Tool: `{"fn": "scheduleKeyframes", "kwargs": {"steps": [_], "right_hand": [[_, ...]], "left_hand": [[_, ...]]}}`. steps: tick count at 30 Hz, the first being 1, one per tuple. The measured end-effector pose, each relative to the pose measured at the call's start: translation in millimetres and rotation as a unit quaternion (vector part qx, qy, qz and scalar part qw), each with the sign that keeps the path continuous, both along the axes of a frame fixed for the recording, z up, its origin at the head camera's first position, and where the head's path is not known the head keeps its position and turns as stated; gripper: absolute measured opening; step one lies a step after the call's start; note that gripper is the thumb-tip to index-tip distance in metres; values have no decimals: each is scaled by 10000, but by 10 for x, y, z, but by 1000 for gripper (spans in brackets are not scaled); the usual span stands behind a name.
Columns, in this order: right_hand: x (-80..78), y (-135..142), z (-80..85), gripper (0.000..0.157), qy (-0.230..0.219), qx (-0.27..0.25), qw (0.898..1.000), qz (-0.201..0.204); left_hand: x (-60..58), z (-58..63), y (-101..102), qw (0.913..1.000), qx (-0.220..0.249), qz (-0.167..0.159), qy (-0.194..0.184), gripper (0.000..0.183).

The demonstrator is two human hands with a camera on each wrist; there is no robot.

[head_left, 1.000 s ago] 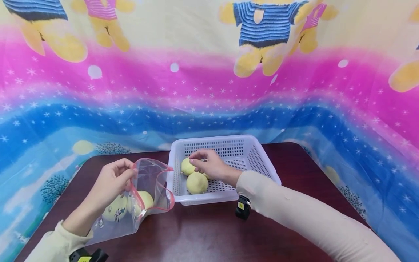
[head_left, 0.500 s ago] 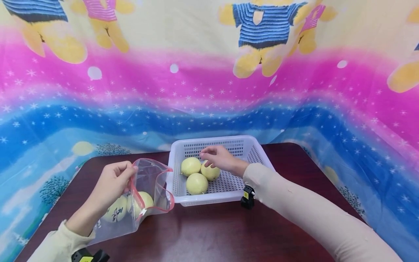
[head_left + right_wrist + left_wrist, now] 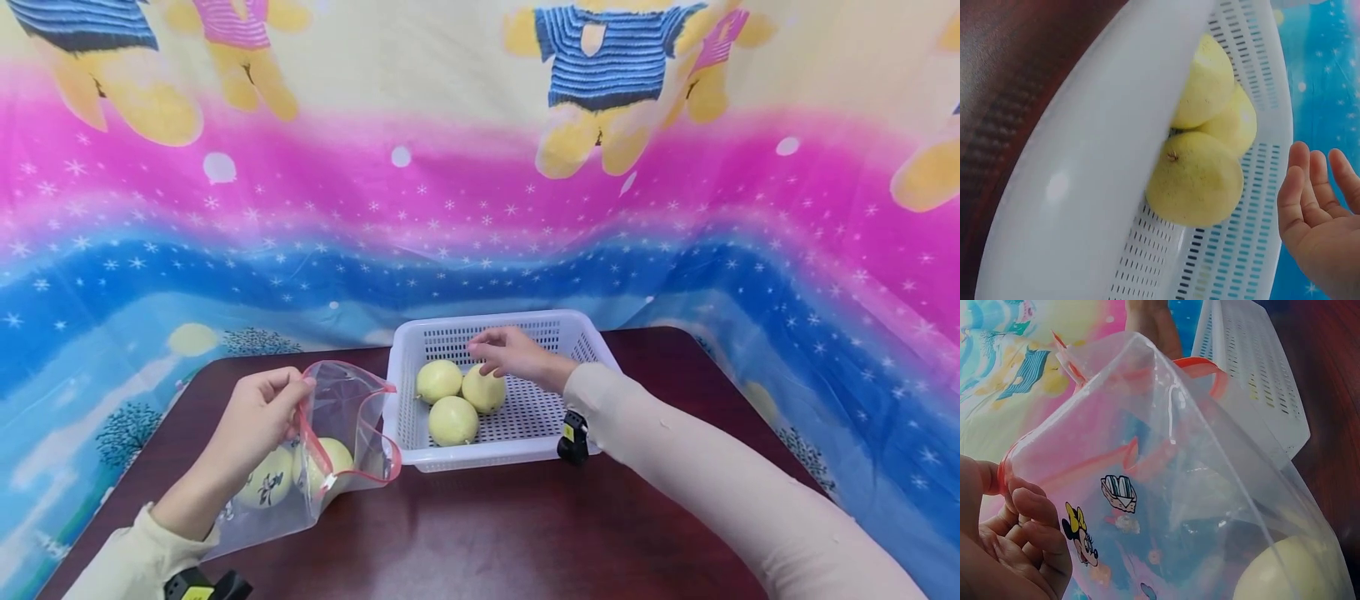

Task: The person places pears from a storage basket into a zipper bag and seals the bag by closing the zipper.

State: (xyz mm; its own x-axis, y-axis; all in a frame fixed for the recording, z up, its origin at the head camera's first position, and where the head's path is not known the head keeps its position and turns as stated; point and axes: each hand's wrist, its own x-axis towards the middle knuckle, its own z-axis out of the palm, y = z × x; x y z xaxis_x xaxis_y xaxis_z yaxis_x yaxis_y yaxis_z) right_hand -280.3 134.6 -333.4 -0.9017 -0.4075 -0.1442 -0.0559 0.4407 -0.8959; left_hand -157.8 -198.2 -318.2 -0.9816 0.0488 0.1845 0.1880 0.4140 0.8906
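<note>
My left hand (image 3: 251, 421) pinches the red-trimmed edge of a clear plastic zipper bag (image 3: 258, 527), whose mouth gapes toward the basket. In the left wrist view the thumb and fingers (image 3: 1041, 509) grip that edge, beside printed cartoon figures. Inside the bag lie pale yellow pears (image 3: 332, 458), partly hidden by its side. A white slotted basket (image 3: 487, 457) holds three similar round pears (image 3: 453, 421) grouped at its left end. Above the rightmost pear (image 3: 486, 392) hovers my right hand (image 3: 517, 357), fingers loosely bent and holding nothing; the right wrist view shows them apart from the fruit.
Both containers rest on a dark reddish-brown table (image 3: 480, 533) with rounded back corners. Close behind and along the sides hangs a colourful printed curtain (image 3: 465, 208). The basket's left rim stands right at the bag's mouth.
My right hand has drawn back to the right from over the pears, uncovering the rightmost one. My left hand and the bag have stayed nearly still.
</note>
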Motion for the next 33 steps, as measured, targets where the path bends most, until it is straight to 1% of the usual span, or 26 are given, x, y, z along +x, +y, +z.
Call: {"fn": "scheduleKeyframes", "kwargs": {"steps": [9, 15, 20, 25, 30, 33], "right_hand": [[-81, 39, 13, 42, -75, -65, 9998, -189], [-134, 69, -18, 41, -67, -48, 9998, -205], [-217, 113, -30, 45, -14, 91, 9998, -195], [-263, 135, -6, 46, -32, 193, 9994, -283], [-284, 161, -9, 47, -191, 389, 9989, -202], [-292, 168, -24, 47, -327, 602, 9976, -109]], "left_hand": [[-8, -13, -2, 9999, 129, -59, 29, 38], [-10, -20, -10, 9995, 272, -110, -87, 39], [-19, -29, -24, 9992, 348, -125, -157, 40], [-27, -39, -29, 9984, 490, -207, -203, 40], [-40, -43, -36, 9973, 611, -301, -257, 39], [-45, -44, -40, 9970, 643, -320, -290, 39]]}}
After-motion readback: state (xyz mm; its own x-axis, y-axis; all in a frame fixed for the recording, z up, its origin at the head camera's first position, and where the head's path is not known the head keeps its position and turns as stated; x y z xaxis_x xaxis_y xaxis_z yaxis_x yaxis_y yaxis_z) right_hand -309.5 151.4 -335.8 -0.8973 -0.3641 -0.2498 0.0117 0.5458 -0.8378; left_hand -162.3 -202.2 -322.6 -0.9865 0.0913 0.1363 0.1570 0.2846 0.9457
